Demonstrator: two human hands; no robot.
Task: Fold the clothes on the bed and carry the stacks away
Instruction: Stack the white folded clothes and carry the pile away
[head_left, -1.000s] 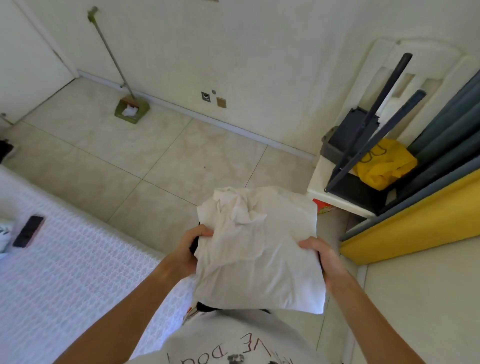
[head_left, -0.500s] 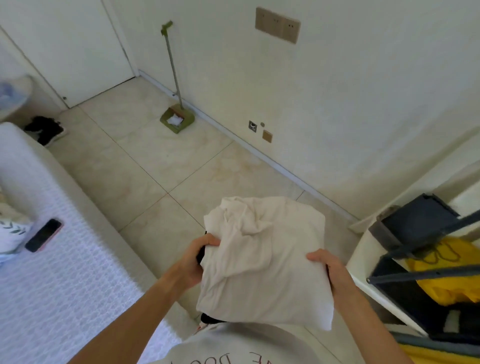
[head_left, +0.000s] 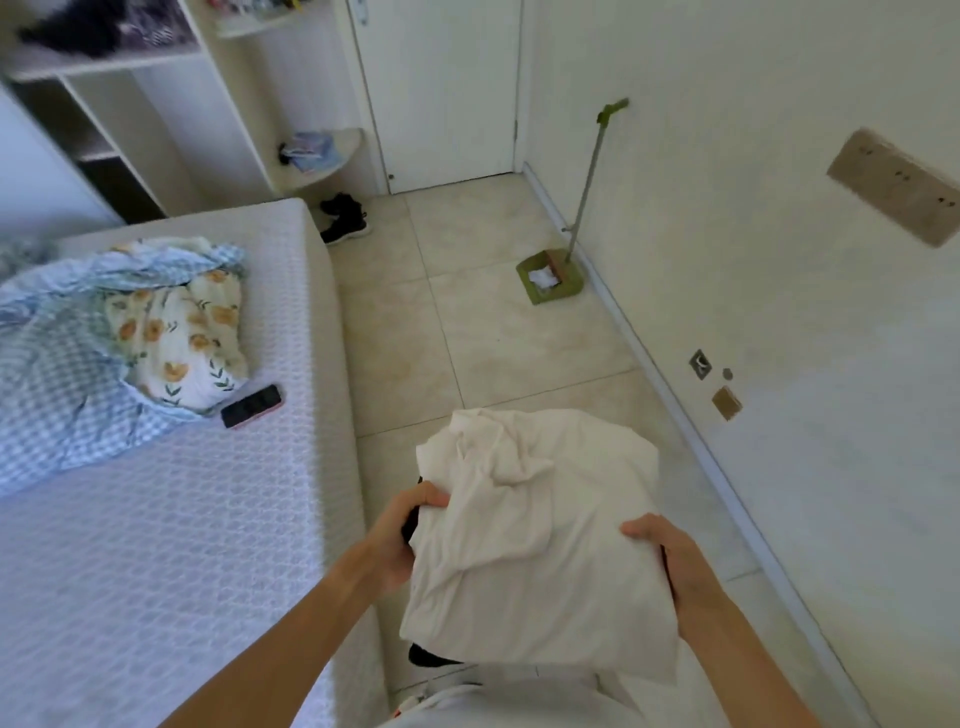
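Head view is showing both hands carrying a stack of clothes (head_left: 535, 540) over the floor beside the bed (head_left: 156, 519); the left hand (head_left: 402, 535) is gripping its left edge, thumb curling on top; the right hand (head_left: 670, 561) is clasping its right edge; a dark garment is peeking out beneath the white top piece, between the fingers.

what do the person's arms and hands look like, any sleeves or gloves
Both forearms are bare as far as the frame shows, with no sleeves in view. The left hand and right hand wear no gloves, and no rings, watch or bracelets can be seen. A light printed top shows at the bottom edge.
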